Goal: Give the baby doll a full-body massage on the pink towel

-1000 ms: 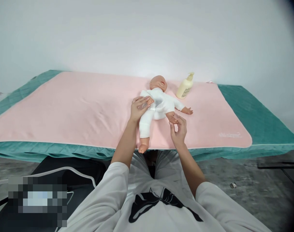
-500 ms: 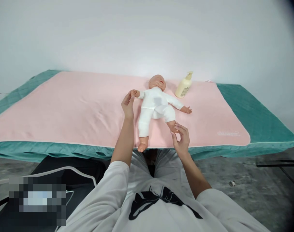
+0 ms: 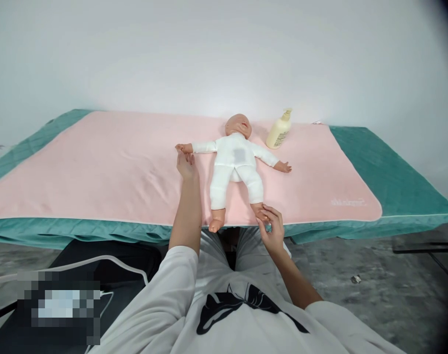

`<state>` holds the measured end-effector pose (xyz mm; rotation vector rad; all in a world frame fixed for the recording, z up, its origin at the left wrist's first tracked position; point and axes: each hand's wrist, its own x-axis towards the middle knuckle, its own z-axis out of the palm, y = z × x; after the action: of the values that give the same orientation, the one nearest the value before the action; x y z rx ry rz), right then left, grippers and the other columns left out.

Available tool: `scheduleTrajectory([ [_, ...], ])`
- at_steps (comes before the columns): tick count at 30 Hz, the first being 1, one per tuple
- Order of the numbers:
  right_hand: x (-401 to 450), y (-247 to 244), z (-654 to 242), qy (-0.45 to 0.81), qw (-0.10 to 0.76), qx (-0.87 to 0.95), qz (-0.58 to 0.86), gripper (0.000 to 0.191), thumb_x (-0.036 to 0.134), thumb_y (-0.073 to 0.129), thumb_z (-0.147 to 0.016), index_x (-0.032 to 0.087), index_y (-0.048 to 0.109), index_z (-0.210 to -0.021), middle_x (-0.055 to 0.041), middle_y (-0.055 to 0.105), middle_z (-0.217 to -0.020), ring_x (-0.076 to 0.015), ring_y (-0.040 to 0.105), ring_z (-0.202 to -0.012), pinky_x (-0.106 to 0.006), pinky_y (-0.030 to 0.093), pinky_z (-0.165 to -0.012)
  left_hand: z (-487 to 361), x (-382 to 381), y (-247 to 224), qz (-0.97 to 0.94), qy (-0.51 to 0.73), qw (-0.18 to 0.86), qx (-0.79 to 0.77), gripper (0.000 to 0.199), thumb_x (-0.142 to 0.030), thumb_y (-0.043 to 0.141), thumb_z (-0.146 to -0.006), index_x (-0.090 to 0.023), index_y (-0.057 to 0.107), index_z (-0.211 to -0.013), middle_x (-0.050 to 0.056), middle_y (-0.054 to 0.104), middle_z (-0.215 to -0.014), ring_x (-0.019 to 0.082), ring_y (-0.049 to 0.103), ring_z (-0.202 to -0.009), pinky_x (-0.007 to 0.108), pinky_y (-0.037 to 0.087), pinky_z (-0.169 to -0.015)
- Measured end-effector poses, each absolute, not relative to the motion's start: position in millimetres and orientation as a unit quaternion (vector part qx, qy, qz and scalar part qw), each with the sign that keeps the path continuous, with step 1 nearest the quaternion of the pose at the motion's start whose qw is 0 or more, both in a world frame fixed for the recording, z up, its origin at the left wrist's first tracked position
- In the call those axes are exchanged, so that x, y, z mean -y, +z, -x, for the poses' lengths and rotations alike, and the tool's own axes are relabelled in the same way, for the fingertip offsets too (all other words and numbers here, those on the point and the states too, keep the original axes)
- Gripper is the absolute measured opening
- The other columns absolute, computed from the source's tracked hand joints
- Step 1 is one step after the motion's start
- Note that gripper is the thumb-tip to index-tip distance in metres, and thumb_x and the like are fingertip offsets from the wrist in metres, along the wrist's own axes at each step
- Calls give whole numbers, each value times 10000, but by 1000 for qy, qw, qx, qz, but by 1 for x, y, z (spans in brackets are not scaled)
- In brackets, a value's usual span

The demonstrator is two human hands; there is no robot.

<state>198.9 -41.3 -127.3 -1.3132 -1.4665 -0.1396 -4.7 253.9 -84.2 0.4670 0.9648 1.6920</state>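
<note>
A baby doll point(image 3: 224, 152) with a white cloth body lies on its back on a pink mat point(image 3: 98, 167), its head away from me. Its arm on the left stretches straight out sideways, and my left hand point(image 3: 186, 164) has its fingers closed at that arm's small hand, partly beneath it. With thumb and fingers, my right hand point(image 3: 272, 230) pinches the doll's foot on the right, near the mat's front edge. Both doll legs point toward me. A pale yellow pump bottle point(image 3: 278, 130) stands beside the doll's head, touched by neither hand.
Under the mat is a green-covered table point(image 3: 389, 172), set against a white wall point(image 3: 224, 54). A black chair-like seat point(image 3: 117, 295) with a white cable point(image 3: 109, 258) is at the lower left. Dark metal legs point(image 3: 423, 250) show at the right over the grey floor.
My left hand has drawn the doll's arm outward to the left, straightening it. My right hand has moved the doll's foot toward me and slightly left, so that leg lies straighter.
</note>
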Motion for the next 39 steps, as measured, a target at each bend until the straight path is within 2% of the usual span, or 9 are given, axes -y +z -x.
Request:
scheduleTrajectory([
  [11, 46, -144, -190, -57, 548, 605, 575, 291, 170, 590, -911, 217, 609, -1197, -125, 635, -1162, -245, 661, -1156, -480, 614, -964, 5, -257, -91, -224, 696, 533, -426, 450, -497, 460, -998, -249, 563, -1359, 107, 554, -1452, 195, 535, -1354, 305, 454, -1118],
  [15, 45, -143, -190, -58, 548, 607, 573, 298, 153, 594, -904, 213, 611, -1196, -125, 636, -1160, -241, 661, -1156, -473, 613, -964, 5, -254, -88, -220, 705, 528, -419, 405, -417, 439, -1015, -279, 529, -1385, 78, 510, -1499, 176, 513, -1373, 291, 447, -1113],
  [20, 43, -140, -190, -53, 547, 606, 575, 277, 158, 593, -904, 219, 619, -1173, -121, 638, -1153, -238, 663, -1152, -468, 617, -959, 4, -247, -83, -273, 700, 516, -411, 413, -445, 407, -1019, -283, 510, -1385, 84, 438, -1553, 171, 519, -1367, 320, 401, -1143],
  [24, 39, -135, -189, -58, 557, 603, 568, 281, 165, 598, -905, 219, 615, -1180, -120, 625, -1165, -236, 662, -1152, -464, 617, -959, -1, -239, -79, -312, 713, 483, -401, 376, -444, 523, -975, -259, 569, -1299, 94, 518, -1475, 191, 550, -1337, 382, 391, -1151],
  [28, 32, -130, -189, -64, 565, 604, 558, 326, 139, 623, -887, 226, 611, -1201, -119, 618, -1182, -232, 651, -1163, -453, 609, -968, -9, -233, -77, -406, 737, 426, -332, 346, -412, 685, -877, -214, 662, -1160, 91, 657, -1293, 203, 605, -1258, 383, 429, -1131],
  [31, 25, -125, -189, -65, 574, 603, 550, 337, 137, 630, -884, 230, 609, -1206, -114, 615, -1192, -229, 644, -1179, -449, 599, -987, -15, -232, -79, -494, 717, 395, -292, 374, -421, 764, -801, -225, 710, -1115, 77, 709, -1202, 223, 646, -1191, 405, 456, -1114],
  [34, 18, -119, -189, -62, 578, 599, 550, 314, 158, 622, -896, 233, 609, -1200, -110, 611, -1195, -227, 640, -1185, -453, 592, -1000, -19, -233, -84, -558, 681, 373, -292, 413, -423, 811, -741, -239, 734, -1102, 72, 727, -1183, 243, 659, -1171, 440, 470, -1106],
  [39, 4, -108, -190, -75, 586, 599, 540, 314, 155, 618, -900, 239, 605, -1202, -109, 607, -1188, -224, 637, -1181, -451, 589, -998, -22, -231, -87, -626, 643, 334, -288, 393, -393, 816, -736, -242, 751, -1093, 76, 731, -1192, 247, 645, -1201, 465, 449, -1132],
])
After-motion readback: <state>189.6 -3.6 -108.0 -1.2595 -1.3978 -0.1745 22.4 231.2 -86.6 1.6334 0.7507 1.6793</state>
